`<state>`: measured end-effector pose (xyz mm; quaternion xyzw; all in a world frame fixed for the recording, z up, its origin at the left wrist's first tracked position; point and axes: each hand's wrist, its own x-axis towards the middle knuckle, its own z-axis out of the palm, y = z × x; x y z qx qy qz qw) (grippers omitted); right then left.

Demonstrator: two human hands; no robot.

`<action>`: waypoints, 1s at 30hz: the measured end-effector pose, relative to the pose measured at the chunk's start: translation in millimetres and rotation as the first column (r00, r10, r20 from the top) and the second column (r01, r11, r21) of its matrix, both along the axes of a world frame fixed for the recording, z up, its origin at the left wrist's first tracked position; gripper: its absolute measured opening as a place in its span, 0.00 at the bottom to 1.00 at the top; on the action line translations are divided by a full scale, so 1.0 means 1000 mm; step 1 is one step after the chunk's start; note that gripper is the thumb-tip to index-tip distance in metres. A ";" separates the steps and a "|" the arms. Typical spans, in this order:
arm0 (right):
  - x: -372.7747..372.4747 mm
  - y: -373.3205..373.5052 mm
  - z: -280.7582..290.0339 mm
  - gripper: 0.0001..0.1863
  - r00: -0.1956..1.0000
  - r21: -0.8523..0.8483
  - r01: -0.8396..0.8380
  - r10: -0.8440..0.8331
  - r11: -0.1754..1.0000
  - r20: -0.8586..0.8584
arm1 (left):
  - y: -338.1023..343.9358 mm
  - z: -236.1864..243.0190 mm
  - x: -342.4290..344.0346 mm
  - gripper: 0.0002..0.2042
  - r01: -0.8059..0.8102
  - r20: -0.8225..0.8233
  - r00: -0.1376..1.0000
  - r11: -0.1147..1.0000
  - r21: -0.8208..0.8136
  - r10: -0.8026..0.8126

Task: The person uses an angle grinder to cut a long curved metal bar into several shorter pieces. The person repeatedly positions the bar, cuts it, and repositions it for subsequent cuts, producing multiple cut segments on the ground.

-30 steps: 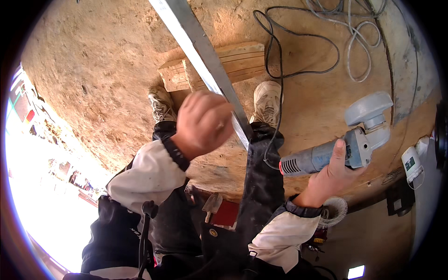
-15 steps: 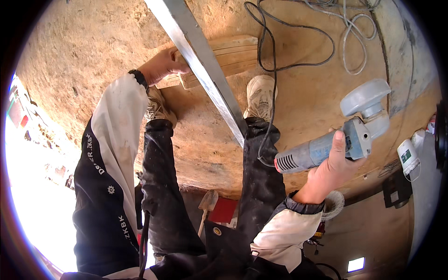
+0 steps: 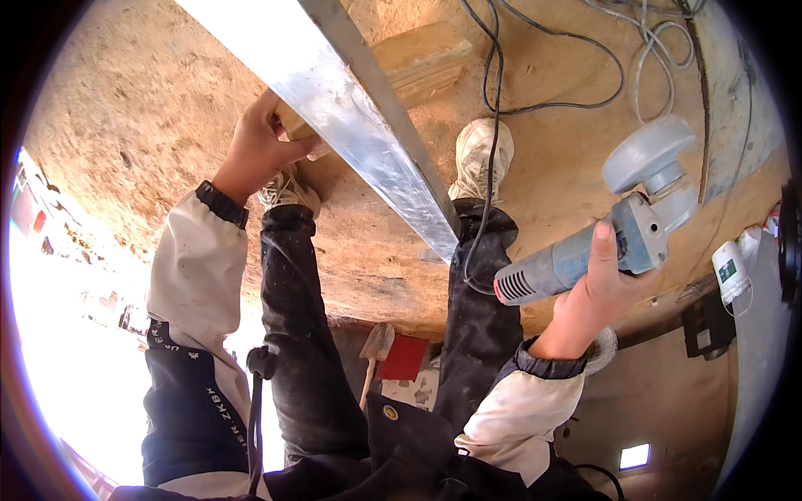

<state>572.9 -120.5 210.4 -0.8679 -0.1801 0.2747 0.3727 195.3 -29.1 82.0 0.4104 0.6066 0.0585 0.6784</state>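
My left hand [image 3: 257,149] is closed round the near-left end of a wooden block [image 3: 422,58], beside the left shoe. Across the block lies a long, shiny square metal tube [image 3: 359,117], slanting from the upper left down to my right knee. It hides the block's middle. In my right hand [image 3: 597,292] is a blue-grey angle grinder [image 3: 576,257], gripped round its body with the thumb on top. Its grey guard [image 3: 649,154] points up and away to the right. A black cord [image 3: 491,175] runs from the grinder's rear over my right leg.
Light shoes [image 3: 484,159] stand either side of the tube on brown, dusty ground. Black and grey cables [image 3: 660,50] loop at the upper right. A shovel [image 3: 378,342] and a red panel [image 3: 403,359] show behind my legs. A white device [image 3: 731,271] is at the right.
The metal tube has risen and looks larger, shifting left at its far end. My left hand and the wooden block have moved with it. The right hand with the grinder has hardly moved.
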 end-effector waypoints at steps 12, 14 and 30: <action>-0.009 0.012 0.004 0.33 0.996 0.008 -0.068 0.068 0.998 0.051 | 0.048 -0.007 -0.013 0.27 0.515 -0.218 0.855 0.718 0.469 -0.471; -0.010 0.009 0.006 0.33 0.997 -0.020 -0.070 0.070 0.997 0.040 | 0.049 -0.022 -0.022 0.28 0.394 -0.101 0.916 0.822 0.411 -0.389; 0.000 0.004 0.003 0.37 1.000 0.019 -0.010 0.010 1.000 -0.013 | 0.053 -0.092 -0.053 0.20 0.496 -0.591 0.771 0.808 0.319 -0.239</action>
